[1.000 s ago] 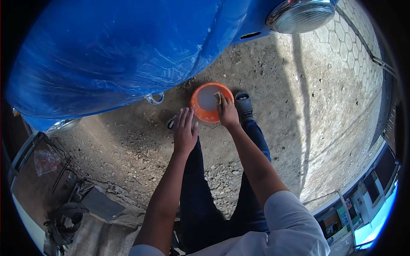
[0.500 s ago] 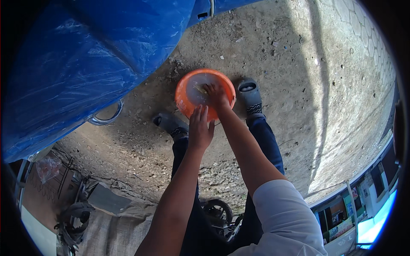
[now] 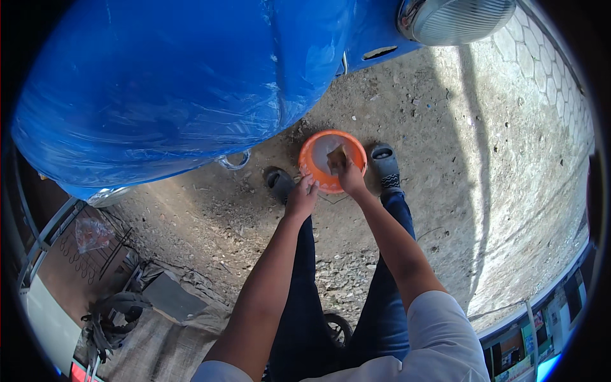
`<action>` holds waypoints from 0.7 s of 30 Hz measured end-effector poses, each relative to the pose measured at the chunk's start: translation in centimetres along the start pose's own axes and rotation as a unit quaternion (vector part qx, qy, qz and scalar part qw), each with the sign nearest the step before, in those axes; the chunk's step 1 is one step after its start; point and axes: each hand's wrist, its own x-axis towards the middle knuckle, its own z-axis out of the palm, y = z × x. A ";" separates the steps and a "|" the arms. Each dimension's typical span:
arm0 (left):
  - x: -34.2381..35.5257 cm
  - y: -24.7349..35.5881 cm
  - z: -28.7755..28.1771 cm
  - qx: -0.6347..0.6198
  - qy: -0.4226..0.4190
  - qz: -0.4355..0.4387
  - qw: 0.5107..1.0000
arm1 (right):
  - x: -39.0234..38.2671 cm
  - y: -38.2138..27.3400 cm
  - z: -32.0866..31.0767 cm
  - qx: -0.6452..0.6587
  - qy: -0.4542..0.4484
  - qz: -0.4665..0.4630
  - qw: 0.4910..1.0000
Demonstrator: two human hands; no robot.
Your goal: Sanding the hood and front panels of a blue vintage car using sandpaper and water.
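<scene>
An orange bucket (image 3: 308, 148) of cloudy water stands on the dirt between my feet. My right hand (image 3: 349, 176) is over its near right side, closed on a brownish flat sheet (image 3: 336, 158) that looks like sandpaper. The sheet is above the water, inside the rim. My left hand (image 3: 303, 196) is at the bucket's near left rim, fingers extended and slightly bent, with nothing visible in them. Whether it touches the rim, I cannot tell.
A blue vehicle body (image 3: 191, 83) with whitish smears fills the upper left, its round headlamp (image 3: 461, 19) at the top. My shoes (image 3: 384, 159) flank the bucket. Grey sheeting (image 3: 165, 344) and a wire rack (image 3: 89, 254) lie at lower left; a wheel (image 3: 338, 328) shows between my legs.
My right hand has lifted out of the water with the brownish sheet. The view has shifted, bringing the headlamp in. My left hand remains by the near rim, fingers more bent.
</scene>
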 end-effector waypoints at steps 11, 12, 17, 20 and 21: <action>-7.7 8.0 -7.3 -0.428 0.151 0.096 0.886 | -13.1 -20.5 -6.5 0.118 0.217 -0.324 0.913; -8.5 8.2 -8.6 -0.428 0.183 0.108 0.878 | -13.6 -23.6 -6.7 0.084 0.265 -0.405 0.871; -9.7 7.9 -13.5 -0.441 0.310 0.153 0.828 | -9.0 -30.4 -4.4 -0.249 0.315 -0.566 0.720; -9.3 6.5 -15.8 -0.361 0.434 0.162 0.810 | -7.7 -32.9 -2.4 -0.284 0.182 -0.499 0.798; -9.4 5.9 -16.3 -0.367 0.436 0.157 0.807 | -7.2 -32.5 -2.0 -0.271 0.238 -0.537 0.763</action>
